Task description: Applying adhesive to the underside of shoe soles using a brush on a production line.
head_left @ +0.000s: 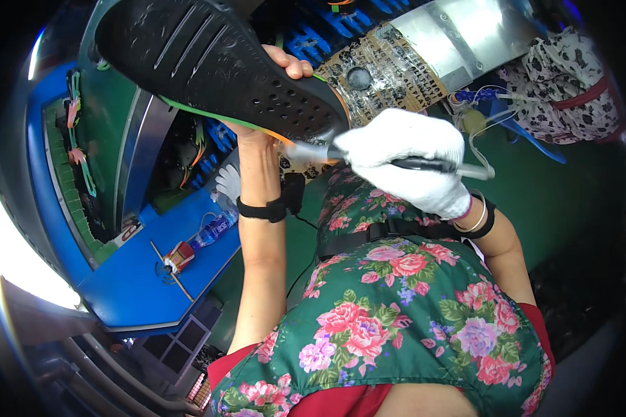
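My bare left hand (290,64) grips a large black shoe sole (219,76) by its edges, fingers over the far side. The sole has long slots at its wide end, rows of small holes toward the narrow end, and a green and orange edge. My right hand (410,156), in a white knit glove, is closed around a brush-like tool (424,165) with a black handle. Its pale, blurred tip (306,151) is at the sole's lower edge near the narrow end; whether it touches cannot be told. A clear tube (476,170) trails from the tool's back end.
Left, a blue bench (135,278) bears a plastic bottle (215,228), a red container (179,257) and a grey glove (228,182). A green-framed machine (122,146) stands beside it. Ahead are taped cardboard (382,73), a metal plate (459,35) and patterned cloth (570,90).
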`<state>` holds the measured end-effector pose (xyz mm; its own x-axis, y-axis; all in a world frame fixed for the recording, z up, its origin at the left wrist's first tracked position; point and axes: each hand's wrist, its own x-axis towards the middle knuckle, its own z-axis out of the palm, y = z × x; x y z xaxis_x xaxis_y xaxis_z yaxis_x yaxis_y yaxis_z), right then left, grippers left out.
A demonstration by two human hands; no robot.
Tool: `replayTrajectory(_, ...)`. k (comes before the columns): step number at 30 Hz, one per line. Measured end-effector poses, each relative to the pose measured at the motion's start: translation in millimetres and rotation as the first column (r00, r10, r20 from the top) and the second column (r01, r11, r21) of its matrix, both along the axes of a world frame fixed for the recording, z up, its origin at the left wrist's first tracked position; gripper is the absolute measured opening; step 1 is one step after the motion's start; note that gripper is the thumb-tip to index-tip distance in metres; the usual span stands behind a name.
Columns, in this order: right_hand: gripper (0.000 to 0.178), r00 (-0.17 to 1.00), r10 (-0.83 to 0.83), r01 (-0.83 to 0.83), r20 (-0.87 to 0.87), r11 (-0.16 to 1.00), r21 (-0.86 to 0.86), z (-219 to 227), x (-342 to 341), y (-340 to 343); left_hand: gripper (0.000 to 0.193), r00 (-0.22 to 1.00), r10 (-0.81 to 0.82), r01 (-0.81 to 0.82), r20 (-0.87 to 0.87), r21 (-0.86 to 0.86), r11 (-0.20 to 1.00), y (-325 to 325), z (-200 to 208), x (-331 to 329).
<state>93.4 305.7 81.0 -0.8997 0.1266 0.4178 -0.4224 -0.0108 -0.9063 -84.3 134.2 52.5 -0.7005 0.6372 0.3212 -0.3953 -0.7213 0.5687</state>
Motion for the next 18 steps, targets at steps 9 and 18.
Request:
replayTrajectory(9,0.022,0.975,0.164,-0.141,-0.151,0.978,0.157,2,-1,2,0.07,0.978,-0.195,0.178,-0.07,-0.193,0.965,-8,4,-9)
replayTrajectory(18,0.033,0.92,0.344,-0.282,-0.189,0.914,0.292,-10,-4,-4,0.099,0.899,-0.36,0.418,0.249,-0.24,0.876,-13,5,-9)
